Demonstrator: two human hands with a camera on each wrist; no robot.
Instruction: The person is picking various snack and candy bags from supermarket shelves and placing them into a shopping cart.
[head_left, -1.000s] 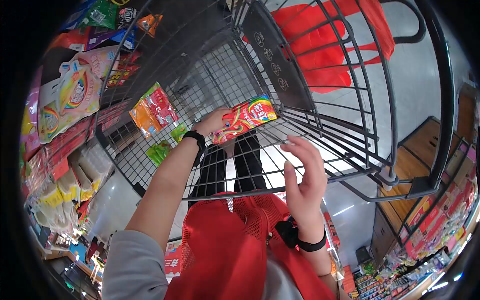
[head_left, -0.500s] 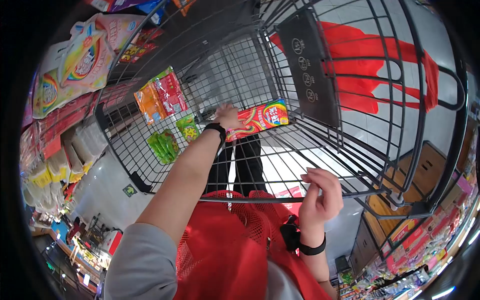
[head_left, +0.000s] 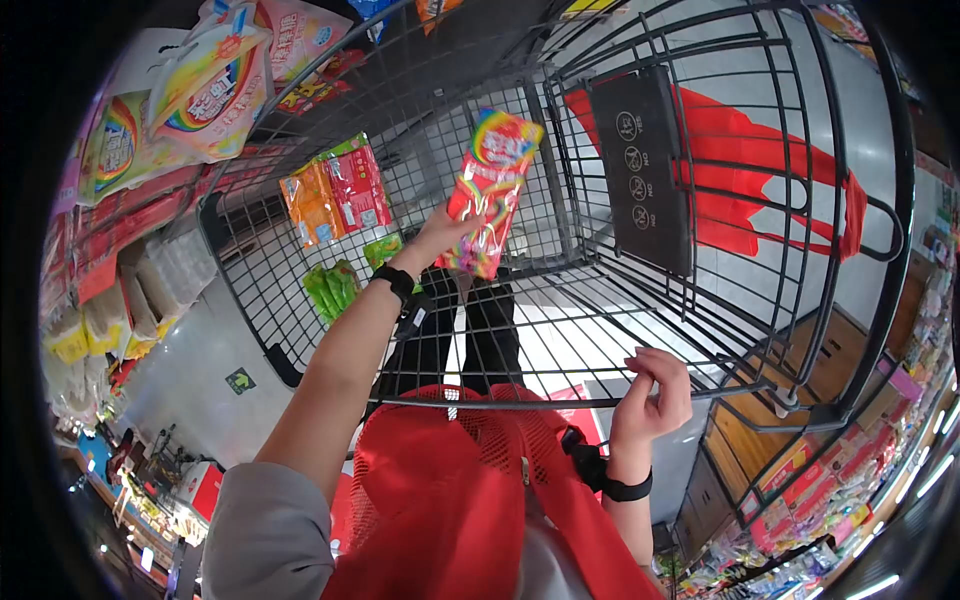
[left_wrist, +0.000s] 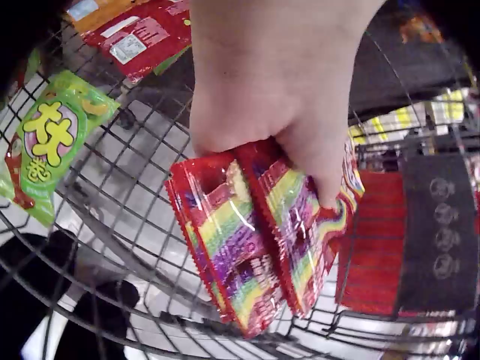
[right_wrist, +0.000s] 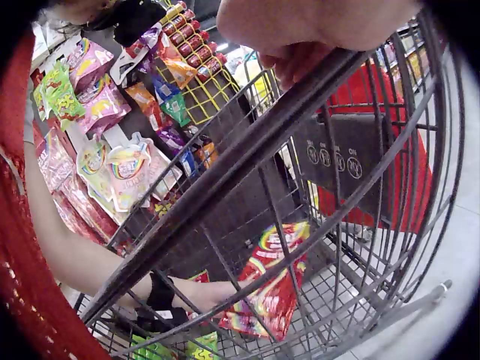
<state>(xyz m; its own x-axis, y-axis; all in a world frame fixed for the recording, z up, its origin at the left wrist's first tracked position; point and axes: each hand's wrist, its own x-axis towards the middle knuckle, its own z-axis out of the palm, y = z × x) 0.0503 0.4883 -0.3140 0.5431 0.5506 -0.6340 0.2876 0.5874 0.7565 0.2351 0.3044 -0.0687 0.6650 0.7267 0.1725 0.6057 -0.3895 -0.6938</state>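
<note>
My left hand (head_left: 445,235) reaches into the shopping cart and grips red rainbow-printed candy packs (head_left: 505,150), holding them tilted over the wire floor. The left wrist view shows the candy packs (left_wrist: 232,247) pinched at the top, their sealed ends hanging downward. My right hand (head_left: 655,395) is at the cart's near rim, fingers loosely bent and holding nothing. Close to the left wrist lie green candy packs (head_left: 330,288) and another green pack (left_wrist: 49,142) with yellow lettering. Beyond them are an orange pack (head_left: 312,208) and a red pack (head_left: 355,185).
Wire sides and a black sign panel (head_left: 643,180) bound the cart. A red bag (head_left: 725,170) hangs at the cart's right. Shelves with rainbow-printed bags (head_left: 210,95) stand close on the left, and wooden shelving (head_left: 750,440) on the right.
The left hand has lifted the rainbow candy packs from lying level to a steep tilt, top end pointing away. My right hand moved slightly rightward and down along the rim, its fingers bending more.
</note>
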